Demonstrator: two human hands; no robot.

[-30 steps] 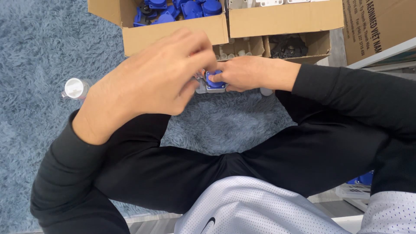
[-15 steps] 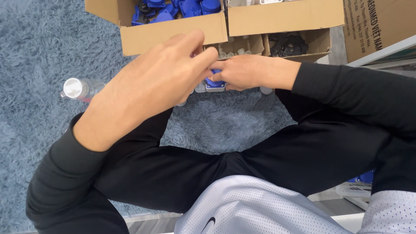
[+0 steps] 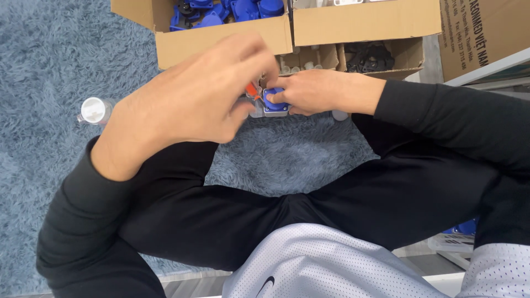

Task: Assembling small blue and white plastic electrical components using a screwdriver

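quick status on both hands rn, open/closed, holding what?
Left hand: closed, pinching a small orange-handled tool against the blue part.
Right hand: closed, gripping the blue part.

Long black sleeves on both arms, plain smooth fabric, cuffs ending at the wrists: left sleeve (image 3: pixel 105 221) at lower left of frame, right sleeve (image 3: pixel 441 118) at right. Black trousers (image 3: pixel 309 204) across centre. White perforated mesh jersey (image 3: pixel 331 265) at bottom centre w/ small dark curved logo mark. Left hand (image 3: pixel 187 105) & right hand (image 3: pixel 314 94) bare, no rings, no watch.
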